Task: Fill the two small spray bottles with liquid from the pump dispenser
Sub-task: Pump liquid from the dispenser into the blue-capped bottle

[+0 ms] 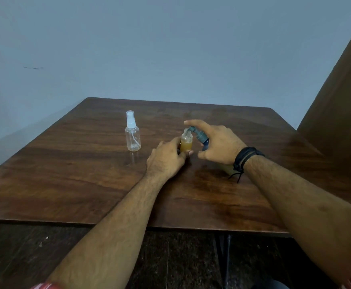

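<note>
Spray bottles sit on the wooden table (87,163): one open bottle (186,143), without its top and mostly full of amber liquid, stands near the middle of the surface, and a second bottle (133,135), clear, capped with a white sprayer and holding only a thin layer at the bottom, stands upright to its left, well apart and closer to the far edge. Left hand (167,161) pinches the open bottle low on its body, thumb on the near side and fingers curled round the far side. Right hand (218,146) is wrapped round the pump dispenser (200,136), index finger stretched over the grey pump head, the other fingers curled on the neck; the spout sits right at the open bottle's mouth. Most of the dispenser's body is hidden behind the hand. A black wristband (244,159) circles the right wrist
</note>
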